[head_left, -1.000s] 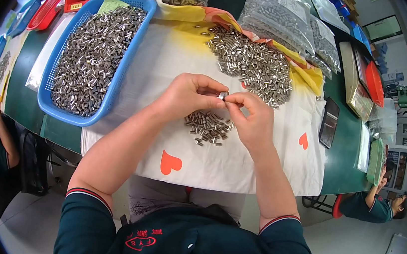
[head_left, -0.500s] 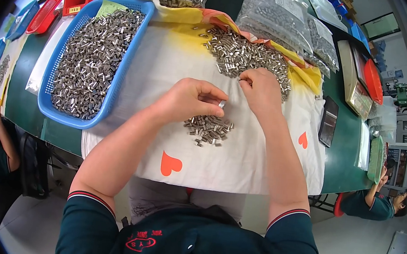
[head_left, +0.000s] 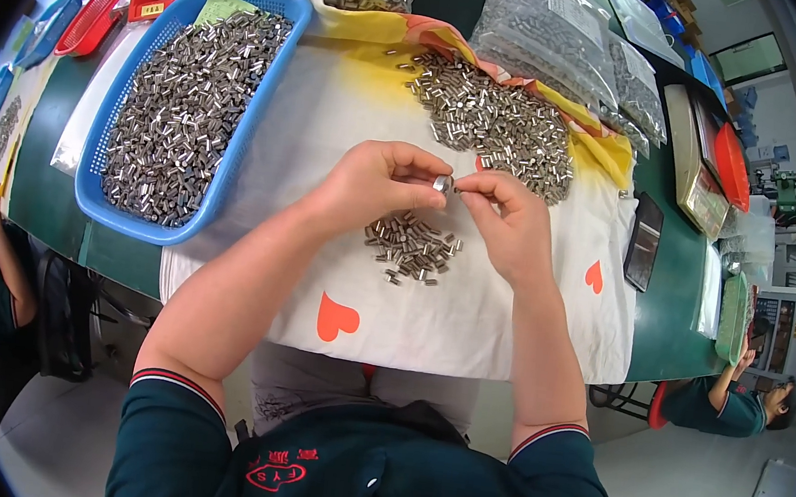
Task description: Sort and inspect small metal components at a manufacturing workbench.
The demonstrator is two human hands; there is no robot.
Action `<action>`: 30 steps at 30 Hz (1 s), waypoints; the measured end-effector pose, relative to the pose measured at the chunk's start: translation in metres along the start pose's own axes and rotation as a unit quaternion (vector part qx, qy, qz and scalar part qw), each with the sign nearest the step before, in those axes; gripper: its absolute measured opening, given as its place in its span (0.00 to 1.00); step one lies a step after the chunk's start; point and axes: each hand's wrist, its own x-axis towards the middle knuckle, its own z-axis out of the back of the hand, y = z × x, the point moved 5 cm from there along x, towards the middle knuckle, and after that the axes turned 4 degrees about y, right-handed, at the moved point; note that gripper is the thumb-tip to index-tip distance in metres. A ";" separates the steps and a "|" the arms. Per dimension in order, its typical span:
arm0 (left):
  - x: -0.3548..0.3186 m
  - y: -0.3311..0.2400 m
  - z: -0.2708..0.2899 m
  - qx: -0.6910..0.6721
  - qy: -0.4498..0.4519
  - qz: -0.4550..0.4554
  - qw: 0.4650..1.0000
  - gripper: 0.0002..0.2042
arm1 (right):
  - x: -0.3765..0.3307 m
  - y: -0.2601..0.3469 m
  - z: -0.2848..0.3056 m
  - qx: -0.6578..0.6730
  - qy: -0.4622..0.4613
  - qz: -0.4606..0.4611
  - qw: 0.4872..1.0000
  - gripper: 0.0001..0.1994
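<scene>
Over white cloth [head_left: 469, 316] — left hand [head_left: 371, 182] pinches small metal sleeve [head_left: 442, 184]; right hand [head_left: 509, 224] fingertips meet it, pinched closed. Small pile of sleeves [head_left: 410, 246] just below; blue basket [head_left: 253, 129] well left.

**Stock count from my head-camera feed**

I count two hands at work: left hand [head_left: 371, 185] and right hand [head_left: 509, 224], meeting over one small metal sleeve [head_left: 442, 184] at centre. One blue basket [head_left: 264, 86] at 10 o'clock, its metal sleeves too many for me to count. Two loose heaps on one white cloth [head_left: 468, 325]: the large heap [head_left: 496, 122] at 12 o'clock, the small heap [head_left: 411, 247] just below centre, each uncountable piece by piece. Three red hearts printed on the cloth, one partly hidden. One dark phone [head_left: 642, 254] at 3 o'clock. Several clear bags of parts [head_left: 551, 25] at 1 o'clock; exact number unclear. Two other people, at 8 and 4 o'clock.
</scene>
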 end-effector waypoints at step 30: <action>-0.001 0.004 -0.003 0.114 0.008 -0.001 0.993 0.14 | 0.026 -0.017 0.021 -0.376 -0.046 0.029 0.925 0.04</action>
